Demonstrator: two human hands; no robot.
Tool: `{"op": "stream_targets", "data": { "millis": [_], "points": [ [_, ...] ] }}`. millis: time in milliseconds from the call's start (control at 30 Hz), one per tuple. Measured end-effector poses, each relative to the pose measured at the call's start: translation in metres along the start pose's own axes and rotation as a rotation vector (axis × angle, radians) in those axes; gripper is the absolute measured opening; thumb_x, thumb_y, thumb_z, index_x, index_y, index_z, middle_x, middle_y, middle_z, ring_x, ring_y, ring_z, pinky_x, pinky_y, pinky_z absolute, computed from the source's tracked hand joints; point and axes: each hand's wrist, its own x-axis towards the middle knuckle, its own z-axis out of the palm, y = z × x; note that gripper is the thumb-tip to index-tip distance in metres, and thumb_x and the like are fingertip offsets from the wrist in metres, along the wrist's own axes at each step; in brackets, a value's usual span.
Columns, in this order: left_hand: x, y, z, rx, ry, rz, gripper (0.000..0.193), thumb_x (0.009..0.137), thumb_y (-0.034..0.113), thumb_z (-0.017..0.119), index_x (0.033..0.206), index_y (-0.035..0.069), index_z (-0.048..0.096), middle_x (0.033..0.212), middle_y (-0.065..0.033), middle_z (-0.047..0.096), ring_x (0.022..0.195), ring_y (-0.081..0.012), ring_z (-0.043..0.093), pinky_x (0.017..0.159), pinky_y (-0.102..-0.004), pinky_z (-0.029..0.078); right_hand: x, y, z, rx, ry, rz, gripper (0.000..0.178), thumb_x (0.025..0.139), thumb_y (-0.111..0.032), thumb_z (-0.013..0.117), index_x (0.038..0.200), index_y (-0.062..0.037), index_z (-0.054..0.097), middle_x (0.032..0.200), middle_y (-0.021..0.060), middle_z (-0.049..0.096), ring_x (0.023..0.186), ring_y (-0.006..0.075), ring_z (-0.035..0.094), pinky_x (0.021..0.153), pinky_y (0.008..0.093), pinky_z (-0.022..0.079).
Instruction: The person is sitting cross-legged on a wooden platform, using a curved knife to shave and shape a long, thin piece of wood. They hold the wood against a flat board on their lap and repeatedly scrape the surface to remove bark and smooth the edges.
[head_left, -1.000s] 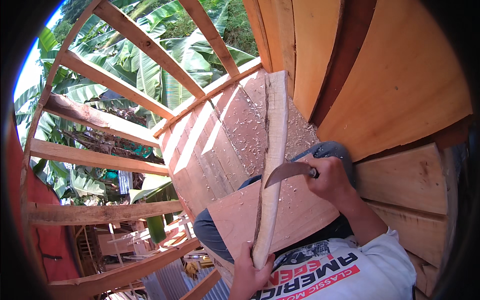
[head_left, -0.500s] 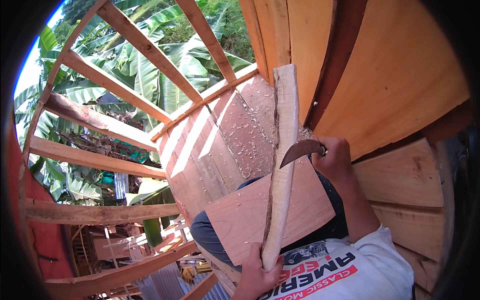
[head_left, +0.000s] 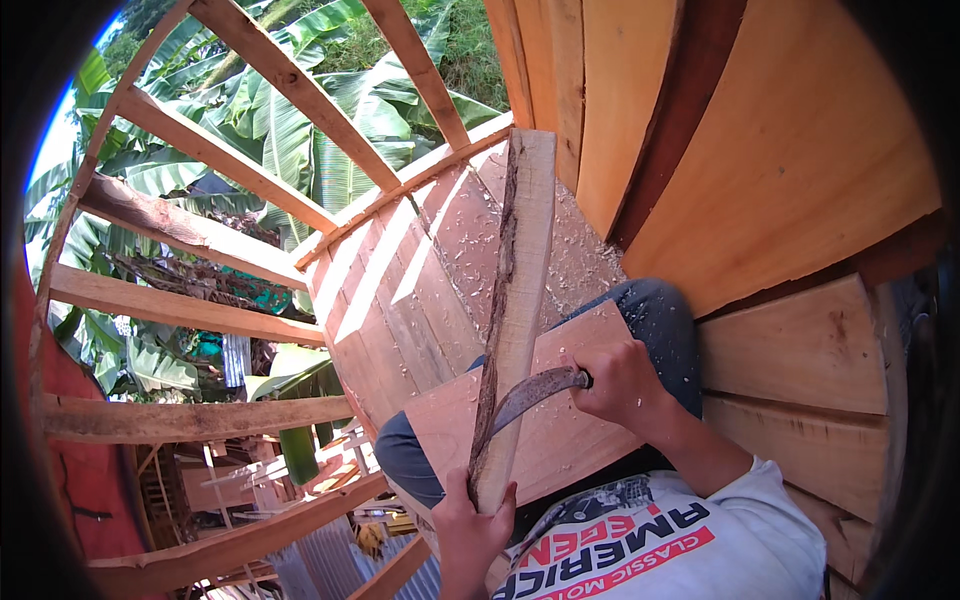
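The right hand (head_left: 622,385) grips a knife (head_left: 535,392); red-and-black lettering (head_left: 668,525) marks the shirt (head_left: 775,525).

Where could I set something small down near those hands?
The lap board left of the wooden stick, toward the left knee, and floor planks beside the slatted railing look barest. Crowded: where the curved knife crosses the stick, between left hand and right hand.

A reddish-brown plank floor (head_left: 410,350) — pale wood shavings (head_left: 588,246) lie scattered across it.

The wood strip (head_left: 523,290) is cream edged brown, the knife blade (head_left: 525,394) grey.
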Motion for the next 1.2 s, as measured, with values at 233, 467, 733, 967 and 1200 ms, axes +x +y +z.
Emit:
{"op": "stream_targets", "data": {
  "millis": [233, 467, 733, 967, 1200],
  "points": [
    [-0.001, 0.019, -0.001, 0.030, -0.058, -0.019, 0.040, 0.074, 0.017, 0.078, 0.099, 0.002, 0.050, 0.066, -0.0191, 0.061, 0.062, -0.0358, 0.066, 0.052, -0.0362, 0.050, 0.030, 0.024, -0.021, -0.137, 0.117, 0.153, 0.012, 0.074, -0.018, 0.067, 0.075, -0.0062, 0.070, 0.063, 0.0158, 0.063, 0.064, 0.0334, 0.065, 0.060, 0.0417, 0.052],
    [-0.009, 0.010, 0.002, 0.028, -0.095, -0.086, 0.039, 0.074, 0.019, 0.078, 0.097, 0.002, 0.051, 0.066, -0.0196, 0.061, 0.061, -0.0363, 0.066, 0.053, -0.0367, 0.051, 0.045, 0.048, -0.032, -0.164, 0.190, 0.350, 0.018, 0.078, -0.019, 0.066, 0.073, -0.0025, 0.068, 0.065, 0.0192, 0.063, 0.066, 0.0368, 0.064, 0.060, 0.0435, 0.051],
    [-0.017, -0.007, 0.016, 0.033, -0.143, -0.068, 0.040, 0.073, 0.018, 0.078, 0.098, 0.001, 0.052, 0.067, -0.0203, 0.062, 0.063, -0.0350, 0.067, 0.055, -0.0370, 0.052, 0.012, 0.020, -0.024, 0.022, -0.034, 0.083, 0.040, 0.080, -0.042, 0.071, 0.069, -0.0036, 0.066, 0.060, 0.0192, 0.060, 0.059, 0.0378, 0.062, 0.055, 0.0440, 0.049],
    [-0.003, 0.012, 0.005, -0.019, -0.087, -0.083, 0.039, 0.073, 0.017, 0.078, 0.096, 0.002, 0.051, 0.068, -0.0207, 0.061, 0.064, -0.0359, 0.067, 0.054, -0.0362, 0.051, -0.001, 0.035, -0.021, 0.044, 0.004, -0.043, 0.054, 0.078, -0.059, 0.065, 0.072, -0.0055, 0.067, 0.059, 0.0154, 0.060, 0.058, 0.0347, 0.063, 0.052, 0.0395, 0.050],
    [-0.008, 0.007, 0.008, 0.006, -0.091, -0.067, 0.039, 0.073, 0.017, 0.078, 0.097, 0.002, 0.050, 0.067, -0.0204, 0.060, 0.063, -0.0371, 0.066, 0.053, -0.0364, 0.050, -0.004, 0.025, -0.021, -0.072, 0.027, -0.083, 0.055, 0.081, -0.061, 0.062, 0.072, -0.0065, 0.068, 0.059, 0.0134, 0.061, 0.055, 0.0319, 0.063, 0.049, 0.0377, 0.049]
  ]
}}
